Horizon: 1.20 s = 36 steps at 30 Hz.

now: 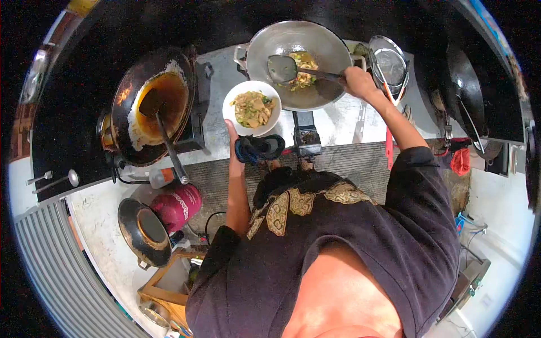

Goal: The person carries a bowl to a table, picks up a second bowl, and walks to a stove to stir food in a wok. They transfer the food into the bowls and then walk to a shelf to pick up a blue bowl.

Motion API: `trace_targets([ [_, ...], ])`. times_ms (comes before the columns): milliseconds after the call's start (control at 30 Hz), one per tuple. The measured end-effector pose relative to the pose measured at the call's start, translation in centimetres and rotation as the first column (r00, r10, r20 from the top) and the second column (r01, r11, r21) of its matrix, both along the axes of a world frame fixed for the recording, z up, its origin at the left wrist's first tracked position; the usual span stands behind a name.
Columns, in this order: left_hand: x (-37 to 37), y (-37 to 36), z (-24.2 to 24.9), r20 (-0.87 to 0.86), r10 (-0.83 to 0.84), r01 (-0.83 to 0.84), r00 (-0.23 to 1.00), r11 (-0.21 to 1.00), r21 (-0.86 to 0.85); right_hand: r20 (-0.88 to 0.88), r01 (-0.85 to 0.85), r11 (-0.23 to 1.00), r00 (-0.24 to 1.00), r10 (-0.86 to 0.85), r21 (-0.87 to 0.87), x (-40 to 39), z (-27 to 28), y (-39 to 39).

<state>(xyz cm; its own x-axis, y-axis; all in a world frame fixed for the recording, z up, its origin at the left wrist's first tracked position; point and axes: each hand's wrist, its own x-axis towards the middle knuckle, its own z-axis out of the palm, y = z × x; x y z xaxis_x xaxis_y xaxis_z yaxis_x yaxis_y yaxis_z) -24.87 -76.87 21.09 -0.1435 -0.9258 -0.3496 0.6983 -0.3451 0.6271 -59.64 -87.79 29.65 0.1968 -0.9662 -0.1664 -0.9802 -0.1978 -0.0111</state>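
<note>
My right hand (358,83) is closed round the handle of a dark spatula (283,69), whose blade is over the large grey wok (327,45). Chopped food (304,72) with green and orange bits lies in the wok's bottom. At the wok's lower left, my left hand (233,135) supports a white bowl (227,107) by its left underside. The bowl holds cooked food (253,109) with green pieces. Most of the left fingers are hidden under the bowl. A dark cloth (259,149) hangs just below the bowl, beside my left hand.
To the left, a blackened wok (127,107) holds brown oil and a ladle (172,152). Strainers (389,63) and red-handled tongs (389,147) lie right of the grey wok. A pink gas cylinder (179,205) and another pan (144,232) are at the lower left.
</note>
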Motion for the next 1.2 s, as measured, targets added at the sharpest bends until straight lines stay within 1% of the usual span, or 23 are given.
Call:
trace_targets([
  [67,0.1,0.0,-0.1,0.016,0.010,-0.010,1.000,1.000,0.001,-0.043,-0.002,1.000,0.999,0.002,-0.001,0.2,0.0,-0.2],
  [100,0.2,0.1,-0.1,0.026,0.016,-0.016,1.000,1.000,0.000,-0.094,0.050,0.999,0.994,-0.048,0.018,0.0,0.6,-0.4],
  [200,0.6,0.3,-0.1,0.051,0.032,-0.032,0.998,0.999,-0.001,-0.122,0.130,0.990,0.985,-0.122,0.059,-1.3,3.8,-1.8],
  [267,0.5,0.3,-0.2,0.052,0.042,-0.042,0.998,0.999,0.000,-0.250,0.126,0.992,0.961,-0.117,0.020,-3.0,4.9,-3.9],
  [367,0.5,0.2,-0.3,0.054,0.031,-0.030,0.998,1.000,-0.004,-0.162,0.079,0.985,0.985,-0.054,0.151,-3.1,10.1,-5.3],
  [433,0.6,0.0,-0.3,0.050,0.022,-0.022,0.998,1.000,-0.011,-0.188,0.220,0.929,0.967,-0.169,0.297,-2.8,11.5,-6.2],
  [533,0.9,-0.3,-0.3,0.041,0.008,-0.007,0.999,1.000,-0.019,-0.168,0.255,0.867,0.965,-0.201,0.428,-2.5,11.6,-6.5],
  [600,0.9,-0.2,-0.2,0.044,-0.004,0.005,0.999,1.000,-0.026,-0.085,0.221,0.848,0.975,-0.205,0.481,-2.7,10.5,-6.2],
  [633,0.9,-0.2,-0.2,0.045,-0.005,0.006,0.999,0.999,-0.031,0.022,0.221,0.850,0.965,-0.263,0.478,-4.5,7.5,-6.0],
  [700,0.9,0.0,-0.1,0.047,-0.002,0.004,0.999,0.999,-0.039,0.096,0.180,0.846,0.960,-0.262,0.501,-4.6,5.4,-4.2],
  [767,0.9,0.3,0.0,0.061,-0.001,0.005,0.998,0.998,-0.057,0.136,0.133,0.865,0.965,-0.225,0.483,-2.8,3.9,-1.5],
  [833,0.8,0.3,0.3,0.066,0.002,0.003,0.998,0.998,-0.067,0.125,0.140,0.912,0.971,-0.202,0.385,-1.5,1.8,1.4],
  [900,0.6,0.2,0.9,0.071,0.008,-0.003,0.997,0.997,-0.071,0.055,0.129,0.974,0.988,-0.142,0.186,-1.3,-1.9,3.4],
  [933,0.6,0.2,1.3,0.077,0.011,-0.005,0.997,0.998,-0.066,0.097,0.215,0.952,0.966,-0.240,0.220,-0.1,-1.1,4.7],
  [967,0.5,0.1,1.8,0.081,0.011,-0.006,0.997,0.998,-0.066,0.048,0.263,0.957,0.962,-0.270,0.126,0.1,-1.4,6.1],
  [1000,0.3,-0.1,1.6,0.036,0.026,-0.024,0.999,0.998,-0.064,0.064,0.318,0.941,0.943,-0.326,0.115,0.0,-1.9,7.2],
  [1033,0.2,-0.2,1.1,-0.008,0.040,-0.040,0.999,0.998,-0.058,0.098,0.337,0.936,0.933,-0.347,0.102,-1.2,-3.7,8.1],
  [1067,0.1,-0.1,0.7,-0.051,0.052,-0.054,0.997,0.997,-0.048,0.133,0.358,0.929,0.920,-0.368,0.092,-1.0,-3.4,9.1],
  [1167,0.8,0.0,-0.1,-0.046,-0.022,0.024,0.999,0.999,0.032,0.250,0.422,0.886,0.852,-0.460,0.193,-1.1,-1.2,12.7],
  [1200,0.7,0.0,-0.1,-0.039,-0.024,0.026,0.999,0.999,0.044,0.271,0.435,0.884,0.842,-0.466,0.170,-1.2,-1.4,13.7],
])
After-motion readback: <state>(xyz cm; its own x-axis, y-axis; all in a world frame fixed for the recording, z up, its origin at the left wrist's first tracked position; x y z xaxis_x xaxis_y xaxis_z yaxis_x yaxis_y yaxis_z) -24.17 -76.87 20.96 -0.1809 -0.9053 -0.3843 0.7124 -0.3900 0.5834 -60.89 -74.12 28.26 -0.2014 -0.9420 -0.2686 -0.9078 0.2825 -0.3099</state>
